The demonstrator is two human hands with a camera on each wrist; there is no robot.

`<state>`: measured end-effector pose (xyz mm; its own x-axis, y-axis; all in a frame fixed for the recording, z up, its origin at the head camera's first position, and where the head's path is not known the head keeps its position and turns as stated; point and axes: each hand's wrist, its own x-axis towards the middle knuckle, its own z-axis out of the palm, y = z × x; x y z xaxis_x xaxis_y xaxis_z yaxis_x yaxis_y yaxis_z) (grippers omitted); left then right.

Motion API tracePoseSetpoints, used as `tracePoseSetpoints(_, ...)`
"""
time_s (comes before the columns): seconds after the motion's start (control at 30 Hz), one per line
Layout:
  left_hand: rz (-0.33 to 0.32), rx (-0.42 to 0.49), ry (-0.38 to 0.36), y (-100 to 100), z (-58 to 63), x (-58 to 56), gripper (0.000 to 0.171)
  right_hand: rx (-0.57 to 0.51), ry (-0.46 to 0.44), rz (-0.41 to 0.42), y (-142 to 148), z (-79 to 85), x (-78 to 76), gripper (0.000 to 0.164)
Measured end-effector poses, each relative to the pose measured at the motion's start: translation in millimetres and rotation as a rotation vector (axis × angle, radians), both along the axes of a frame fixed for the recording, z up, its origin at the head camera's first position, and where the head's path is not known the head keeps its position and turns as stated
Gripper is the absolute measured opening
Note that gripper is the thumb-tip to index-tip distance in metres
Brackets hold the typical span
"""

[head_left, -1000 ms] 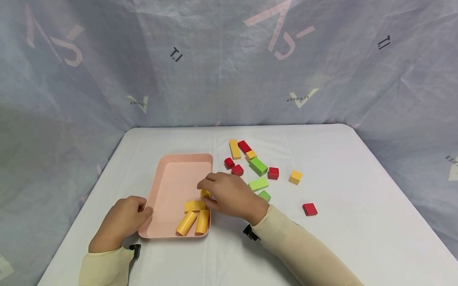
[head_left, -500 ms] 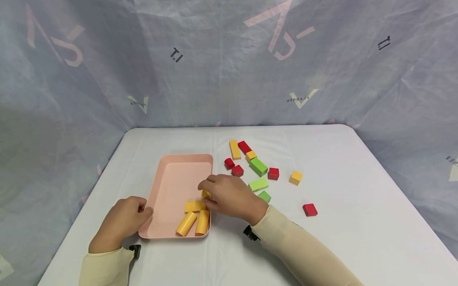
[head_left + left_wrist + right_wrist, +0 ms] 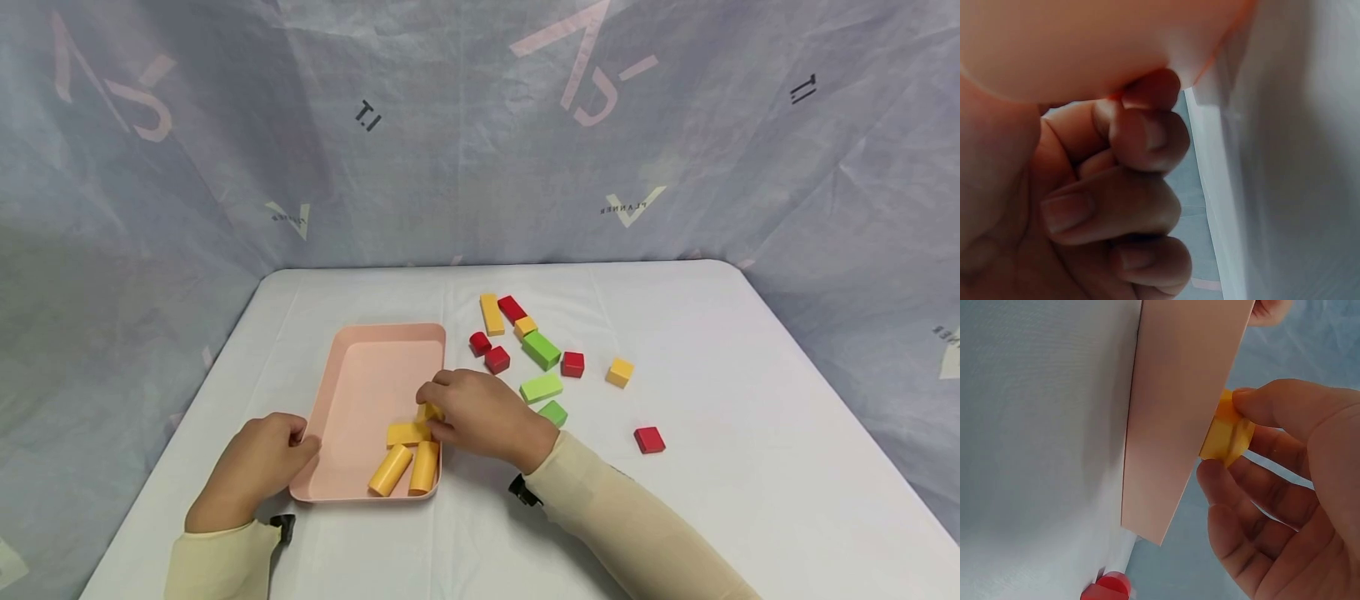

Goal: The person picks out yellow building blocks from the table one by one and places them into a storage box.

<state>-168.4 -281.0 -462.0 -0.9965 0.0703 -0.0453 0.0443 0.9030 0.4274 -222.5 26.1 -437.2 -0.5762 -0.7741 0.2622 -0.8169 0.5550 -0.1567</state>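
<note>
My left hand (image 3: 258, 458) grips the left rim of a shallow pink tray (image 3: 360, 333) near its front corner. Close up in the left wrist view, the curled fingers (image 3: 1147, 134) sit against the tray's outer wall. Over the tray's right side, my right hand (image 3: 483, 417) pinches a yellow block (image 3: 1230, 431) between thumb and fingertips, right at the rim; the fingers hide part of it in the head view. Just in front of that block lies a yellow rectangular block (image 3: 405, 434). Two yellow cylinders, one slanted (image 3: 391, 470) and one straighter (image 3: 423, 468), lie in the tray's front right corner.
Right of the tray, several loose blocks are spread over the white table (image 3: 712, 517), among them a green block (image 3: 542, 350), a red cube (image 3: 573, 364), a yellow cube (image 3: 620, 372) and a red cylinder (image 3: 480, 342). A red block (image 3: 649, 439) lies farther right.
The right hand has shifted slightly toward the front of the tray with the yellow block. The left hand and the tray stay where they were.
</note>
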Motion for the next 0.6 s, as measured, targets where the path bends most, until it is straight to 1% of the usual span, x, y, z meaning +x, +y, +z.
tracePoseSetpoints(0.37, 0.003, 0.001, -0.028, -1.0, -0.1, -0.2, 0.032, 0.034, -0.004, -0.006, -0.6, -0.3, 1.5, 0.028)
tracePoseSetpoints(0.6, -0.003, 0.007, -0.016, -0.9, 0.9, -0.4, 0.032, 0.044, -0.009, -0.006, 0.3, 0.3, 1.7, 0.031)
